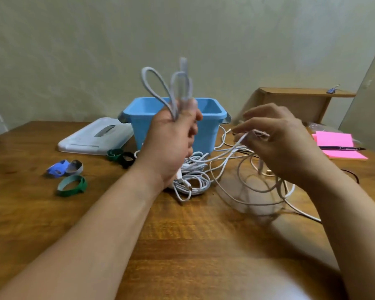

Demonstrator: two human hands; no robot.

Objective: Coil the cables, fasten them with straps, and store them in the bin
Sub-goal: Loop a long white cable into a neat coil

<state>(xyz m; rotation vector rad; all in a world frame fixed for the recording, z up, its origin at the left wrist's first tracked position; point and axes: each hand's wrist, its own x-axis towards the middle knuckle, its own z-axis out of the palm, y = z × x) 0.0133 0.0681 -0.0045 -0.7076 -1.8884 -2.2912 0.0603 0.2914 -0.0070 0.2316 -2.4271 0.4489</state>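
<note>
Two cable loops (174,106) fisted in my left hand (171,135), right hand (279,139) seemingly pinching slack (239,142); keep turns even, untwisted.

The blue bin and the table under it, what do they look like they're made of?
Blue bin: likely moulded plastic, matte, with uniform colour and a rounded rim. Table: wood or wood-look laminate with a slight sheen; grain bands show.

A pale plain wall (95,40) is standing behind a glossy wooden table (193,245); a cardboard box (301,100) is sitting at the right rear.
</note>
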